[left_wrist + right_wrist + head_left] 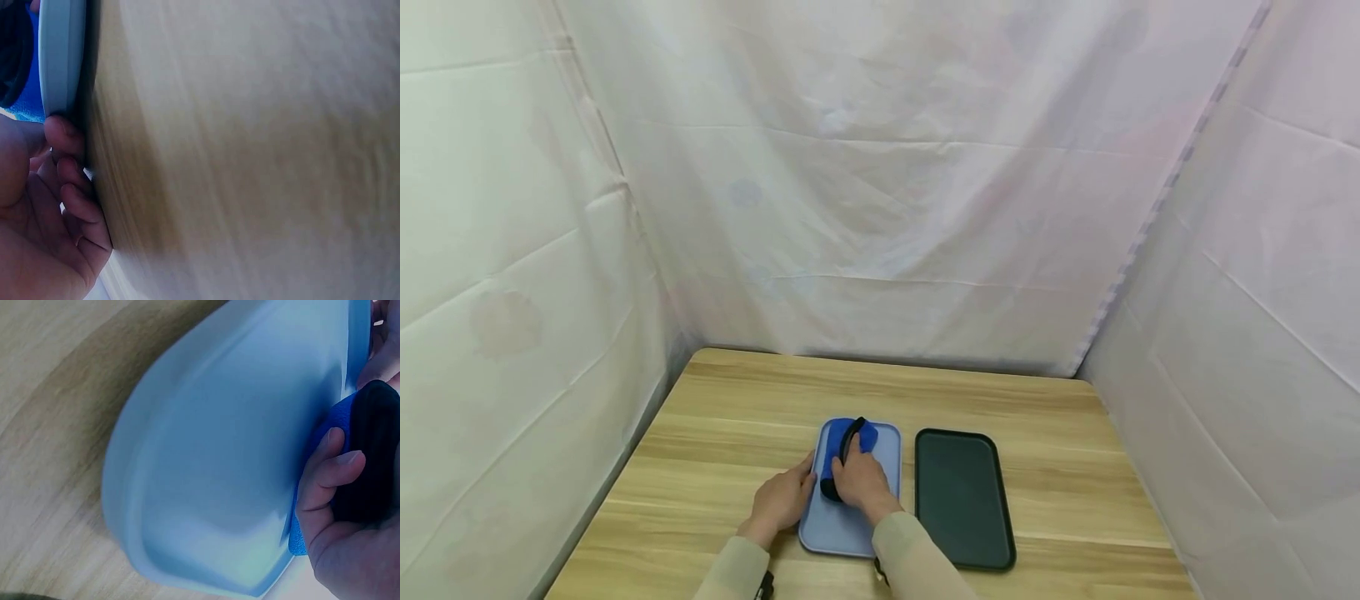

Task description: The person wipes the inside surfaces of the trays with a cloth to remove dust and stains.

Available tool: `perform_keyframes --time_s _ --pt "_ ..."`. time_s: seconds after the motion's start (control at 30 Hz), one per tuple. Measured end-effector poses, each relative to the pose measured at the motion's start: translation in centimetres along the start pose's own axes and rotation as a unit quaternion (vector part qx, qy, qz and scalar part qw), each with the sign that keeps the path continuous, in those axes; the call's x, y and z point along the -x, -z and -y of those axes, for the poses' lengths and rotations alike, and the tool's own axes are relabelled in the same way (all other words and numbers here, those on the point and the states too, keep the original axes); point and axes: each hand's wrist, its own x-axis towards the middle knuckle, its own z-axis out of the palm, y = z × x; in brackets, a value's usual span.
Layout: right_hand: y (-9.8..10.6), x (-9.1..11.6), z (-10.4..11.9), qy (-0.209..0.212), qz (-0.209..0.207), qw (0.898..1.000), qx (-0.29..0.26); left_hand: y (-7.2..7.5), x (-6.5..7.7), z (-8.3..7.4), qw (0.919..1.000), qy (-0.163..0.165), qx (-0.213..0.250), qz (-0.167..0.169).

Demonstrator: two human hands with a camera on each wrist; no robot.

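Note:
A light blue tray (pixel 841 533) lies upright on the wooden table in the head view. My left hand (pixel 781 500) is at its left side; in the left wrist view the thumb and fingers pinch the tray's rim (pixel 62 56). On the tray's upper left part sits a blue cleaning pad (pixel 869 435) with a black arched handle (pixel 847 437). My right hand (pixel 861 482) grips that handle, its index finger pointing forward along it. In the right wrist view, curled fingers (pixel 319 481) wrap the black part, and the blue textured pad (pixel 340 419) rests against the tray.
A dark green tray (pixel 962 500) lies just right of the light blue one, with a narrow gap between them. Pale curtains (pixel 880 208) hang behind the table (pixel 715 433) and along both sides.

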Motion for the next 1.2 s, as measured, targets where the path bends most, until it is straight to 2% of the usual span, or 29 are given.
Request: perform_keyframes --time_s 0.23,0.47,0.87,1.2 --pt "-0.4 0.0 0.5 0.001 0.000 1.000 -0.001 0.1 0.1 -0.2 1.0000 -0.001 -0.001 0.001" --pt "-0.7 0.6 1.1 0.013 -0.002 0.999 0.035 0.1 0.2 -0.5 0.9999 0.008 0.000 0.007" --pt "-1.5 1.1 1.6 -0.016 -0.022 0.996 0.084 -0.1 -0.1 -0.5 0.9999 0.016 0.000 0.001" --pt "-1.8 2.4 1.6 -0.011 -0.031 0.995 0.097 0.0 -0.2 -0.7 0.9995 0.028 -0.002 0.011"
